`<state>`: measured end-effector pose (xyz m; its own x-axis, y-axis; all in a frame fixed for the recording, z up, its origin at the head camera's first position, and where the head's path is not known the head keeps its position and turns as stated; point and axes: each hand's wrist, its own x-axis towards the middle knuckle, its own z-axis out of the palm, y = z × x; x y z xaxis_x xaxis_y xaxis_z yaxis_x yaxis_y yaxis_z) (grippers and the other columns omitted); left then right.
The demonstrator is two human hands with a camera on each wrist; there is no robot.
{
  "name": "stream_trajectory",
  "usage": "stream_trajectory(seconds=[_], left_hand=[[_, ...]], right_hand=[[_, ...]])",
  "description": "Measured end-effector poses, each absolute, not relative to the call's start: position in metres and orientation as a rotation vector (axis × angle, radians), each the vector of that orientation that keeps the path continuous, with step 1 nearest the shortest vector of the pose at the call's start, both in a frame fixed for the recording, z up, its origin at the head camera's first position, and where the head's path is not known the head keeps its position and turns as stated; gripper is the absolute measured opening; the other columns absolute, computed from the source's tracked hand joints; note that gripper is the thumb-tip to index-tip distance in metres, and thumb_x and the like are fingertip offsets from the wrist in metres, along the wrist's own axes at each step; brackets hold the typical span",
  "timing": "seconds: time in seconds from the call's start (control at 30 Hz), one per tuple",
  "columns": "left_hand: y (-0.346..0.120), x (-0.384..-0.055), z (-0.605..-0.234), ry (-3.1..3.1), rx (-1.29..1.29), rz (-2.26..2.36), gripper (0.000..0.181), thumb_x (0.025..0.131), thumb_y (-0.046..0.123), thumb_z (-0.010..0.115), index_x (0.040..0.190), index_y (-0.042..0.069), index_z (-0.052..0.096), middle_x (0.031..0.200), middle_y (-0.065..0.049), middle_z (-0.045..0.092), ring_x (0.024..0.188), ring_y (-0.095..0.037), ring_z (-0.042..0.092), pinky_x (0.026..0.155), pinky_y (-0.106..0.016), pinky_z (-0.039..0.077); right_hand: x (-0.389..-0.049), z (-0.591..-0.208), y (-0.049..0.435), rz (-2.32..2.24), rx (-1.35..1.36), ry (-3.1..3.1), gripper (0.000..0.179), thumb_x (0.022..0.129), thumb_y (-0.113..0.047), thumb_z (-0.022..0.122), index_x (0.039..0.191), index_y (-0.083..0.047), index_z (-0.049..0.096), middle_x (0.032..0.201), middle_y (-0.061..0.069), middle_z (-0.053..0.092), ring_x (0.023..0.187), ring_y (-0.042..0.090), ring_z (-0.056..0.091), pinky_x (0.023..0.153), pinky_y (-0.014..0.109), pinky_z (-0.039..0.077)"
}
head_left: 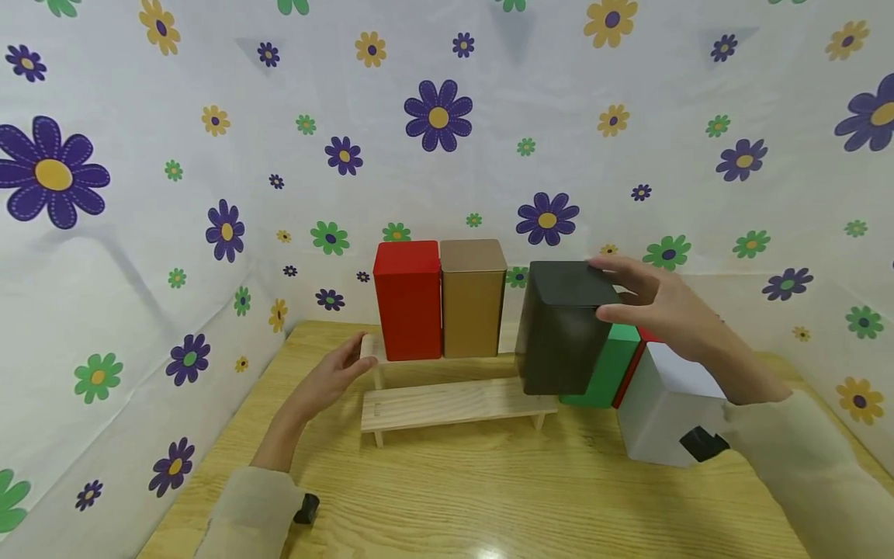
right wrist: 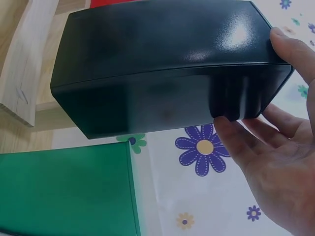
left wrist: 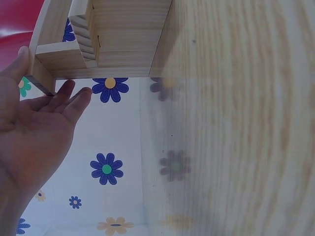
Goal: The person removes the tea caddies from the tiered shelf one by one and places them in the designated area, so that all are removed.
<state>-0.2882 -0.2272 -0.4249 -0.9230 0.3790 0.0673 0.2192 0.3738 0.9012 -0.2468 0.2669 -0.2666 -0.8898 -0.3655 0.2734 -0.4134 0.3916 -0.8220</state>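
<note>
My right hand (head_left: 660, 310) holds a black box (head_left: 567, 334) near its top, thumb on one side and fingers on the other. In the right wrist view the black box (right wrist: 162, 69) is tilted, and its lower end overlaps the right part of a two-step wooden stand (head_left: 461, 404). My left hand (head_left: 328, 384) grips the left end of the stand's upper board, with the thumb at the front edge and fingers behind the end, as the wooden stand (left wrist: 64, 56) shows in the left wrist view. A red box (head_left: 410, 303) and a gold box (head_left: 472, 303) stand side by side on the upper board.
Right of the stand, a green box (head_left: 608, 373), a partly hidden red box (head_left: 632, 365) and a white box (head_left: 667, 411) stand on the wood-grain table (head_left: 447, 505). A flower-print sheet (head_left: 447, 178) surrounds the table's back and sides.
</note>
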Motion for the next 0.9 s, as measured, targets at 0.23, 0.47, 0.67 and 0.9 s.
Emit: stream_trajectory(seconds=[0.23, 0.47, 0.67, 0.9], left_hand=[[-0.227, -0.288, -0.424, 2.473, 0.541, 1.592, 0.083, 0.109, 0.038, 0.054, 0.164, -0.002, 0.007, 0.167, -0.025, 0.023, 0.153, -0.041, 0.024, 0.121, -0.054, 0.025], [-0.227, -0.288, -0.424, 2.481, 0.535, 1.579, 0.083, 0.109, 0.038, 0.054, 0.164, -0.003, 0.006, 0.168, -0.025, 0.019, 0.154, -0.042, 0.020, 0.122, -0.054, 0.024], [-0.227, -0.288, -0.424, 2.479, 0.535, 1.581, 0.083, 0.109, 0.038, 0.054, 0.164, -0.002, 0.006, 0.168, -0.025, 0.019, 0.154, -0.041, 0.020, 0.122, -0.054, 0.024], [-0.227, -0.289, -0.425, 2.467, 0.532, 1.588, 0.084, 0.109, 0.038, 0.054, 0.164, -0.003, 0.006, 0.168, -0.025, 0.017, 0.154, -0.041, 0.019, 0.122, -0.054, 0.023]], right_hand=[[-0.232, -0.268, 0.282, 1.533, 0.795, -2.529, 0.067, 0.097, 0.001, 0.070, 0.157, -0.015, 0.046, 0.149, -0.005, 0.053, 0.125, 0.000, 0.059, 0.091, 0.020, 0.056], [-0.217, -0.270, 0.297, 1.507, 0.815, -2.502, 0.067, 0.097, 0.008, 0.065, 0.157, -0.011, 0.044, 0.151, -0.007, 0.051, 0.127, 0.000, 0.058, 0.089, 0.020, 0.056], [-0.210, -0.273, 0.312, 1.510, 0.857, -2.453, 0.069, 0.095, 0.014, 0.063, 0.157, -0.011, 0.046, 0.153, -0.006, 0.049, 0.129, -0.002, 0.054, 0.093, 0.014, 0.052], [-0.201, -0.280, 0.319, 1.602, 0.868, -2.399, 0.068, 0.093, 0.020, 0.060, 0.155, -0.004, 0.045, 0.155, 0.005, 0.046, 0.131, 0.004, 0.054, 0.095, 0.016, 0.052]])
